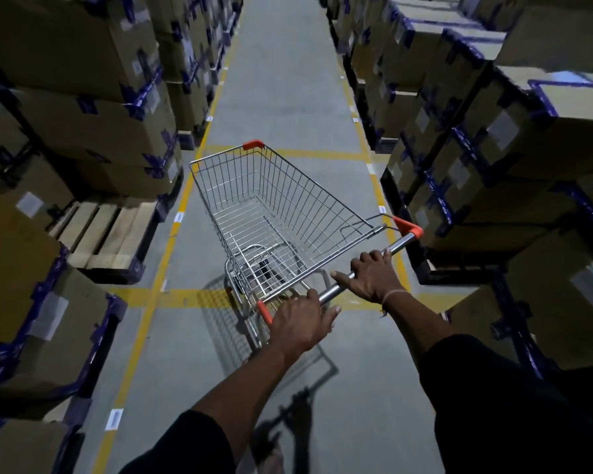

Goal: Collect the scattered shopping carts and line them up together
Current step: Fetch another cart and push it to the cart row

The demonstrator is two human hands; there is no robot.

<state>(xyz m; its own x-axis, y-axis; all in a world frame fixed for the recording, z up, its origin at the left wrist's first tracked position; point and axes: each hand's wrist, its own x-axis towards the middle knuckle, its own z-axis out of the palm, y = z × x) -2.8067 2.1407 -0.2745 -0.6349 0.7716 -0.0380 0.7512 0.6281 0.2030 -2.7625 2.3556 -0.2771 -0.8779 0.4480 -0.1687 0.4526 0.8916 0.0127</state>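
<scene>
One empty silver wire shopping cart (pixel 281 213) w/ orange corners, mid-aisle on grey concrete floor (pixel 288 80); left hand (pixel 300 323) & right hand (pixel 374 277) both grasping its handle bar. No other carts in view, no line-up yet; task looks early

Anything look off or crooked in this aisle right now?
The cart sits skewed, nose angled toward the left boxes instead of straight down the aisle. Left hand and right hand both grip its handle. No spill or damage shows.
</scene>
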